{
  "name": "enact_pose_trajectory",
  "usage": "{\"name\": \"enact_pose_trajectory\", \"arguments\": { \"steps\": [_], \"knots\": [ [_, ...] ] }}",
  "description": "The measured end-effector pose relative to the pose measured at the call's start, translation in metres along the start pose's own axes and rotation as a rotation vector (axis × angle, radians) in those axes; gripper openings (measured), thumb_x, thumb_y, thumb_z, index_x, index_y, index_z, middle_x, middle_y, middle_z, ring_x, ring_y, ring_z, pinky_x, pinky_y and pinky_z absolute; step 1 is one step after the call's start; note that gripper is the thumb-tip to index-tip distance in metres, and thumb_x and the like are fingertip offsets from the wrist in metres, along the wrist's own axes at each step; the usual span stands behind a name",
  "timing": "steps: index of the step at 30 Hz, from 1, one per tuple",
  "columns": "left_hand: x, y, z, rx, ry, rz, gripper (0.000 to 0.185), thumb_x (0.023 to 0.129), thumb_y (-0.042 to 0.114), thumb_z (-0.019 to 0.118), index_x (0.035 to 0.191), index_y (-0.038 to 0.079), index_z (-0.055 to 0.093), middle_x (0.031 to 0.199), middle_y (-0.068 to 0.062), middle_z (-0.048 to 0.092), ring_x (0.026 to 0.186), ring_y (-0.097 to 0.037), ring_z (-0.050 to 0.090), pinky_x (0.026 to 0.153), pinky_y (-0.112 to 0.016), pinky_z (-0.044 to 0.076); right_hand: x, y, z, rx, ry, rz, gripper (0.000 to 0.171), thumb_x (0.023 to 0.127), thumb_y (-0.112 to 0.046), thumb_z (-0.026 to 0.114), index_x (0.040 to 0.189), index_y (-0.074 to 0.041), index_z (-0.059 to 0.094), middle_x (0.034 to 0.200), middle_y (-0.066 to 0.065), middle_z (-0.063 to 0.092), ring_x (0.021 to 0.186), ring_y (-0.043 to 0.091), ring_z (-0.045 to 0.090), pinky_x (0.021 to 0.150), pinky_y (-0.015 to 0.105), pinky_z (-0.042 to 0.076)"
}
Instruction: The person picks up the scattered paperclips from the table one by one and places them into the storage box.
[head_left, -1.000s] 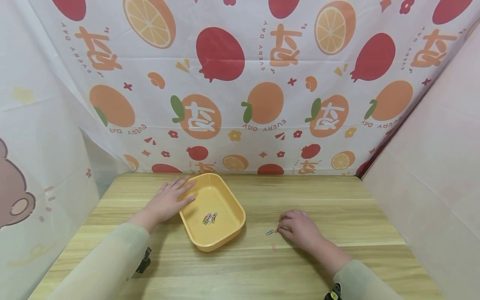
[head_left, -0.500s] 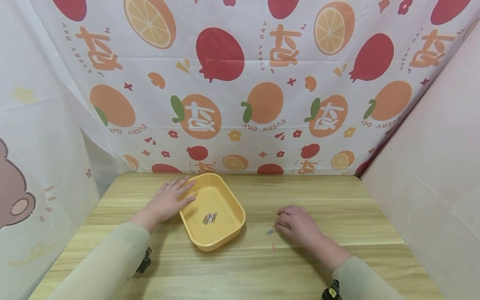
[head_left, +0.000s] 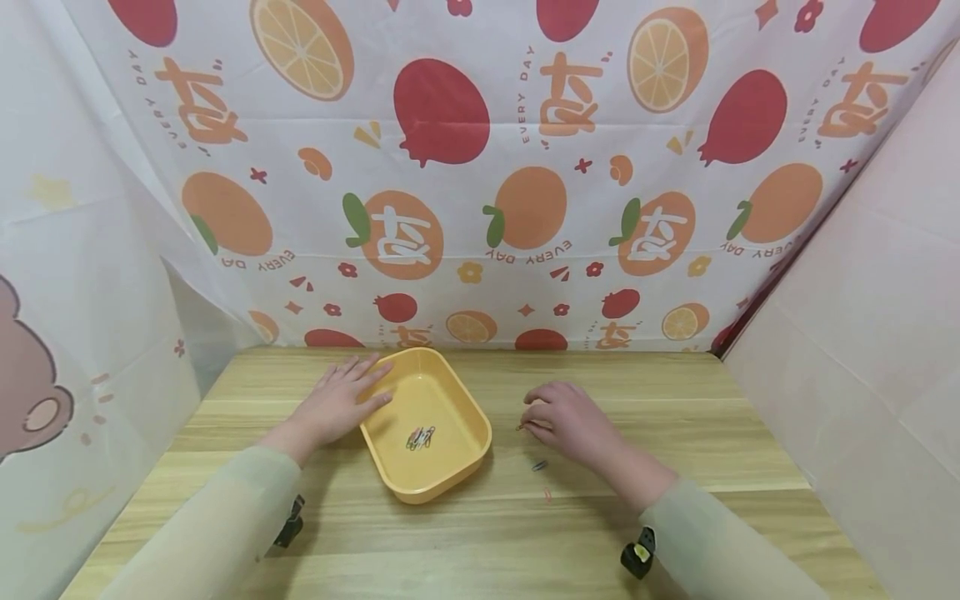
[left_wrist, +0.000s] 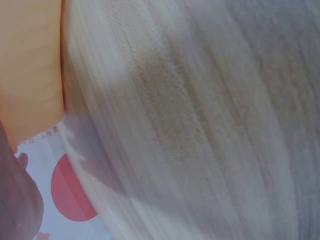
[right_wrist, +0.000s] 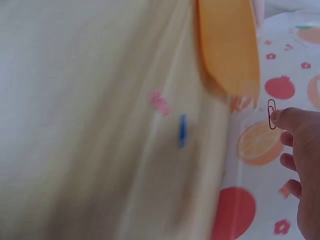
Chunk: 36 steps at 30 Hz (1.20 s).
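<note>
The right hand (head_left: 566, 421) is hovering over the wooden desk (head_left: 675, 433), just right of the yellow tray (head_left: 457, 467), and its fingers (right_wrist: 292, 120) are pinching a red paper clip (right_wrist: 271, 114) between thumb and forefinger, the other fingers curling loosely below. In the right wrist view the clip is a thin loop of bent wire, a narrow oval, and its long axis is running straight up and down in that picture, one end standing clear above the fingertip; in the head view it is only a tiny dark sliver at the left edge of the hand (head_left: 521, 427), too small to tell its direction. Two more clips are lying flat on the desk, nearer than the hand: a blue clip (head_left: 539, 465), slanting with its far end to the right, and a pink clip (head_left: 547, 494) just nearer still, pointing roughly near to far. The left hand (head_left: 337, 400) is resting open and flat, its straight fingers lying against the far left rim of the tray. The tray is smooth plastic, a shallow rectangle with rounded corners, its long axis turned diagonally from far left to near right, and a small heap of coloured clips (head_left: 420, 437) is sitting on its floor. The desk is showing pale wood grain running left to right. A fruit-printed cloth (head_left: 480, 167) is hanging behind it.
</note>
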<state>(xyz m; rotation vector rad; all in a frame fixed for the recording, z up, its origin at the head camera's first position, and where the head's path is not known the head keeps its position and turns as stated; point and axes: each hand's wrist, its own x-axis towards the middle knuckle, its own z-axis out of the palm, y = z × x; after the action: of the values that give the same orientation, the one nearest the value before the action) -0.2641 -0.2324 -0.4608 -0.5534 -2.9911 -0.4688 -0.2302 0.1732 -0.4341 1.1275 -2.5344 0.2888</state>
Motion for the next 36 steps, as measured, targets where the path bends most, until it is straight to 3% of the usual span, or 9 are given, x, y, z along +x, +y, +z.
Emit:
{"name": "enact_pose_trajectory", "arguments": {
  "steps": [4, 10, 15, 19, 27, 36],
  "knots": [
    [-0.001, 0.001, 0.001, -0.013, 0.011, 0.006, 0.064, 0.101, 0.052, 0.048, 0.155, 0.021, 0.036, 0.163, -0.013, 0.022, 0.147, -0.047, 0.015, 0.116, -0.066, 0.005, 0.023, -0.008, -0.005, -0.025, 0.003, -0.052, 0.004, 0.089, -0.029, 0.076, 0.092, -0.027, 0.078, 0.110, -0.005, 0.069, 0.107, 0.019, 0.062, 0.094, 0.043, 0.050],
    [-0.001, 0.002, -0.001, 0.000, -0.023, -0.003, 0.069, 0.100, 0.061, 0.039, 0.157, 0.022, 0.032, 0.164, -0.011, 0.018, 0.148, -0.045, 0.012, 0.117, -0.064, 0.002, 0.056, -0.026, -0.006, -0.029, -0.006, -0.115, 0.007, 0.089, -0.029, 0.076, 0.094, -0.027, 0.079, 0.113, -0.003, 0.070, 0.109, 0.018, 0.062, 0.095, 0.041, 0.048],
    [-0.001, 0.001, -0.001, -0.008, -0.025, -0.006, 0.067, 0.101, 0.058, 0.042, 0.157, 0.022, 0.032, 0.165, -0.010, 0.018, 0.148, -0.045, 0.011, 0.118, -0.063, 0.000, 0.078, -0.044, -0.003, -0.041, -0.048, -0.141, 0.009, 0.090, -0.031, 0.075, 0.097, -0.029, 0.080, 0.114, -0.005, 0.070, 0.110, 0.016, 0.061, 0.094, 0.038, 0.047],
    [0.000, 0.000, 0.000, -0.008, -0.026, -0.006, 0.065, 0.102, 0.055, 0.044, 0.157, 0.023, 0.031, 0.165, -0.009, 0.017, 0.149, -0.044, 0.010, 0.118, -0.062, -0.001, 0.087, -0.052, 0.002, -0.048, -0.069, -0.151, 0.009, 0.090, -0.032, 0.074, 0.098, -0.030, 0.079, 0.115, -0.005, 0.069, 0.111, 0.016, 0.061, 0.095, 0.039, 0.046],
    [0.001, -0.002, 0.000, 0.012, -0.024, -0.008, 0.072, 0.099, 0.067, 0.034, 0.157, 0.025, 0.032, 0.165, -0.009, 0.018, 0.149, -0.044, 0.012, 0.118, -0.064, 0.001, 0.102, -0.062, 0.016, -0.108, -0.158, -0.178, 0.011, 0.093, -0.035, 0.070, 0.100, -0.033, 0.079, 0.116, -0.009, 0.067, 0.114, 0.013, 0.059, 0.098, 0.037, 0.045],
    [0.001, -0.002, -0.001, 0.012, -0.024, -0.010, 0.069, 0.099, 0.063, 0.039, 0.156, 0.025, 0.034, 0.163, -0.012, 0.022, 0.148, -0.045, 0.014, 0.116, -0.066, 0.004, 0.117, -0.072, 0.038, -0.187, -0.295, -0.297, 0.011, 0.094, -0.033, 0.068, 0.100, -0.035, 0.078, 0.114, -0.013, 0.065, 0.111, 0.011, 0.055, 0.097, 0.033, 0.043]
  ]
}}
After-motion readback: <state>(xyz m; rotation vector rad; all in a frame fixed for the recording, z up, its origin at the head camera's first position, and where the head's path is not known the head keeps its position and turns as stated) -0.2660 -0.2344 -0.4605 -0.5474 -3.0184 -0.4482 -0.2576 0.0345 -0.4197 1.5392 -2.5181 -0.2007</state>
